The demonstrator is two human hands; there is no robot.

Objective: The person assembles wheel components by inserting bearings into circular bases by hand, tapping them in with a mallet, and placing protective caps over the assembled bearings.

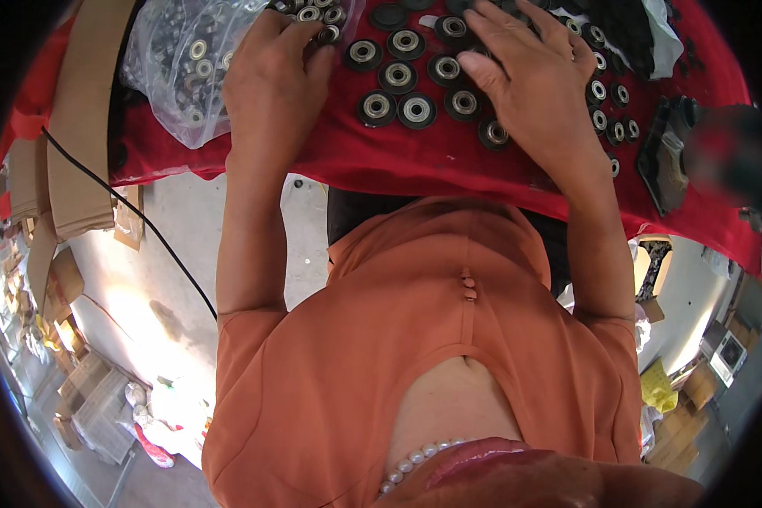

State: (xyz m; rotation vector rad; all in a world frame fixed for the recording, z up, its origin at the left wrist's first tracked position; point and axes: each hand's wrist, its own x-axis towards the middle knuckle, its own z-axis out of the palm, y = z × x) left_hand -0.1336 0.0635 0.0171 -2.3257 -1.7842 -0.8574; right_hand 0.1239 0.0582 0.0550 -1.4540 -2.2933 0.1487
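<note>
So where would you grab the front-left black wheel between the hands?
Probably pinch the wheel by its black rim, coming from the front left: it lies flat, red cloth is bare there, and other wheels sit close on its right and far sides.

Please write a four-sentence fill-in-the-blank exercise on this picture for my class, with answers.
The cloth under the wheels is ____.
The wheels beside the right hand have ____ rims around metal centres.
The clear plastic bag of metal bearings lies to the ____ of the wheels.
The person's top is ____.

Missing words: red; black; left; orange.
</note>
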